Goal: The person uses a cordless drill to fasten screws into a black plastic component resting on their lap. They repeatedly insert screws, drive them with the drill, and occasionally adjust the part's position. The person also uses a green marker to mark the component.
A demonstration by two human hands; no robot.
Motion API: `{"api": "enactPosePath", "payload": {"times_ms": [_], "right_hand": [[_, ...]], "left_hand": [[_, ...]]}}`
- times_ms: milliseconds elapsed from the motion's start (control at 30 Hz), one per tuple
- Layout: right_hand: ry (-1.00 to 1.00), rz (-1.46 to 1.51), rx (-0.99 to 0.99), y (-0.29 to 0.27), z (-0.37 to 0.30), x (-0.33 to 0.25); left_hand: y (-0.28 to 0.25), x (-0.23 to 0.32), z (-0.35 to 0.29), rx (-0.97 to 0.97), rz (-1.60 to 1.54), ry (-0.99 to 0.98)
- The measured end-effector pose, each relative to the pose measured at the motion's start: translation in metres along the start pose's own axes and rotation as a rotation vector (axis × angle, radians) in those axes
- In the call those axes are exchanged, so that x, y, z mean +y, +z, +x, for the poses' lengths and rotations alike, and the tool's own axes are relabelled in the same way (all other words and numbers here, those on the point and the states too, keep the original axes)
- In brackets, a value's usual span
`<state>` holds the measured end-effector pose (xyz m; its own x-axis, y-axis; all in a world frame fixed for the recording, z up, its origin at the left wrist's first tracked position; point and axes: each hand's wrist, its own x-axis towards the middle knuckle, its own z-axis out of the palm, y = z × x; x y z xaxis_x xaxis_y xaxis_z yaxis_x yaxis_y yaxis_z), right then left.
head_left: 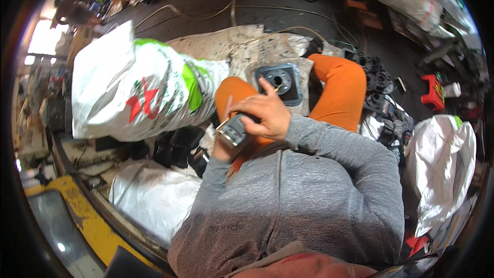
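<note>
Head view: largest item noted is a bulging white sack with green and red print, standing beside the person's left knee; a smaller silvery-white sack lies at the far right. Between the legs, on a pale sheet, rests a dark square plate with a round central hub, untouched by either hand. The right hand crosses over the left wrist, its index finger raised, its thumb at the edge of a grey watch-like device; whether that hand is clamped on it cannot be told. The left hand is mostly hidden behind the right, so its grip cannot be determined either. Smallest of these, the device sits at the left wrist, just above the grey cuff, and appears metal-edged, though blur limits certainty. Judged by appearance, it should handle as light and rigid, with a smooth, possibly slippery and scratch-prone face; best held by opposite side edges, thumb against fingertips, keeping pressure off the face.
</note>
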<state>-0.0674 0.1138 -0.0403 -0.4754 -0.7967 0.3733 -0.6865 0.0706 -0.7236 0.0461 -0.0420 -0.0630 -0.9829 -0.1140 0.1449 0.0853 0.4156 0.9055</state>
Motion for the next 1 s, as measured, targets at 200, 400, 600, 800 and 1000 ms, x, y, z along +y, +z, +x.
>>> {"api": "enactPosePath", "payload": {"times_ms": [200, 400, 600, 800, 1000], "right_hand": [[-0.289, -0.036, -0.121, -0.116, 0.002, -0.064], [-0.426, -0.170, -0.013, -0.168, 0.000, -0.157], [-0.473, -0.029, 0.096, -0.143, 0.011, -0.136], [0.279, -0.439, 0.328, -0.157, -0.077, 0.065], [1.292, -0.596, 0.459, -0.153, -0.367, 0.150]], "left_hand": [[0.011, -0.035, 0.009, -0.480, 0.433, 0.363], [0.028, -0.018, -0.043, -0.399, 0.614, -0.354], [0.003, -0.021, -0.025, -0.684, 0.657, -0.398], [-0.013, -0.025, -0.029, -0.674, 0.587, -0.289], [-0.196, 0.115, 0.061, 0.779, 0.994, 0.357]]}}
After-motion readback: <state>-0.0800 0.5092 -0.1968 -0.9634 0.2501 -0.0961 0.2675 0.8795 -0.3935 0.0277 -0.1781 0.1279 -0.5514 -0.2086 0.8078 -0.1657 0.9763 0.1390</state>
